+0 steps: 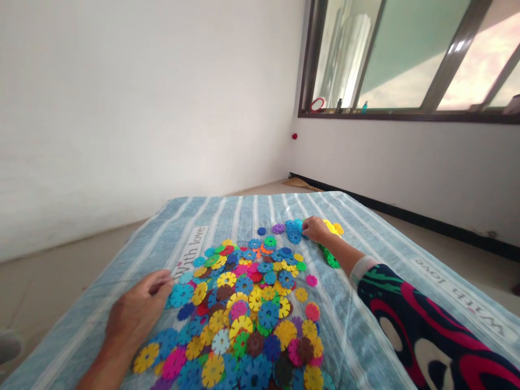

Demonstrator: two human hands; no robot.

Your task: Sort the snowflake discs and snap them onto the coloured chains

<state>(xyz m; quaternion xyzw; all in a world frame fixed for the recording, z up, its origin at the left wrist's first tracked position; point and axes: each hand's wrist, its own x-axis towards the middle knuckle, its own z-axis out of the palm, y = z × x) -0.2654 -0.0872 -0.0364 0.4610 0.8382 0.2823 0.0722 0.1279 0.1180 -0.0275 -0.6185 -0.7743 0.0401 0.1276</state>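
Note:
A large pile of colourful notched plastic discs (pixel 255 298) is spread over the striped blue cloth. My left hand (pixel 140 303) is at the pile's left edge beside some light blue discs (pixel 181 294), its fingers curled; whether it holds anything is hidden. Farther back, my right hand (pixel 317 229) reaches to the blue discs (pixel 293 231), fingers bent down at their right side; its fingertips are too small to tell what they hold. Yellow discs (pixel 333 227) and green discs (pixel 331 257) lie just beyond and under the right forearm.
The striped cloth (pixel 365 325) covers the table. A purple disc (pixel 278 228) and a dark blue disc (pixel 261 231) lie behind the pile. White walls stand left and behind. Small items, including a red-rimmed mirror (pixel 317 104), stand on the window sill at right.

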